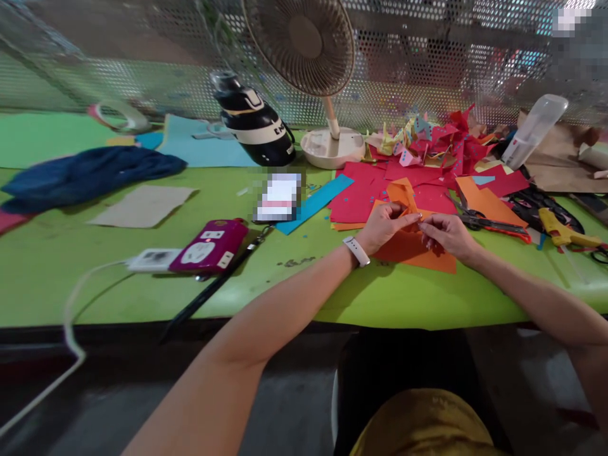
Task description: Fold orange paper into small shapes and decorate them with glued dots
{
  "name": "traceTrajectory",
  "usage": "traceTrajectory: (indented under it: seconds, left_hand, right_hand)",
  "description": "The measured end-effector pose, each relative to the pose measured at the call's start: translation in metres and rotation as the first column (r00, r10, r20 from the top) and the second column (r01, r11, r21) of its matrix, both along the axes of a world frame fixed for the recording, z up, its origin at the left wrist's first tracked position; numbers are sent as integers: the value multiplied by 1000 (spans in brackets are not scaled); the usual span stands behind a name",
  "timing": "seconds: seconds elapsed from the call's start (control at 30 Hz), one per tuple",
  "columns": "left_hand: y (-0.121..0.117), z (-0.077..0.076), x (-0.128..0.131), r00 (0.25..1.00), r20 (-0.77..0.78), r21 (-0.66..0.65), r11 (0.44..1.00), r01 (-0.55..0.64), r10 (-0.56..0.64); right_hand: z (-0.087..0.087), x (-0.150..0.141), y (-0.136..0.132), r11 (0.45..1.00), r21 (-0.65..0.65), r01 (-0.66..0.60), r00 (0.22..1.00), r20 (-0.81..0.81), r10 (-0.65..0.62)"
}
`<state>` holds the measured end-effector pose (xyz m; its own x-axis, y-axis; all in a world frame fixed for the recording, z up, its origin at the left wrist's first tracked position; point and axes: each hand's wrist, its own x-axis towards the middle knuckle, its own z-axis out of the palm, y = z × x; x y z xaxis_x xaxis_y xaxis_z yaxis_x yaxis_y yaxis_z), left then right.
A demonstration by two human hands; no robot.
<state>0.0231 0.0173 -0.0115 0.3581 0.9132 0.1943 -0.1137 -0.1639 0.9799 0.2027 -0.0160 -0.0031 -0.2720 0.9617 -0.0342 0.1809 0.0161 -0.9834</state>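
Note:
Both hands meet over the right half of the green table, pinching a piece of folded orange paper (403, 190) between them. My left hand (387, 225), with a white band on its wrist, grips the paper's left side. From the right, my right hand (446, 234) closes its fingertips on the lower edge, which the fingers partly hide. Flat beneath them lies an orange sheet (403, 250). Red sheets (354, 193) are spread just behind. A pair of scissors (494, 221) rests right of my right hand, beside another orange piece (484, 196).
Behind the hands is a heap of folded paper shapes (446, 142). A fan (332, 149), a black-and-white bottle (261, 133) and a phone (279, 196) stand or lie left of it. A purple power strip (213, 244) sits nearer. At right are a yellow glue gun (560, 231) and a clear bottle (536, 130).

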Motion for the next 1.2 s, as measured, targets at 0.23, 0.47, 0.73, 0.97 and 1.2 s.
traceTrajectory:
  seconds: [0.23, 0.47, 0.73, 0.97, 1.2]
  left_hand:
    - [4, -2, -1, 998, 48, -112, 993, 44, -39]
    - [13, -2, -4, 975, 217, -332, 935, 125, -53]
    - [19, -3, -9, 971, 231, -429, 889, 161, -64]
    - [19, -1, -10, 977, 213, -422, 900, 113, -22]
    - [13, 1, -8, 986, 96, -247, 956, 160, -140]
  right_hand:
    - [0, 4, 4, 996, 83, 36, 999, 38, -39]
    - [1, 5, 9, 988, 144, 63, 998, 11, -65]
    - [0, 3, 12, 991, 134, 24, 998, -55, -17]
    - [2, 3, 15, 987, 155, 42, 999, -38, -36]
    - [-4, 4, 17, 983, 169, 74, 997, -40, -68]
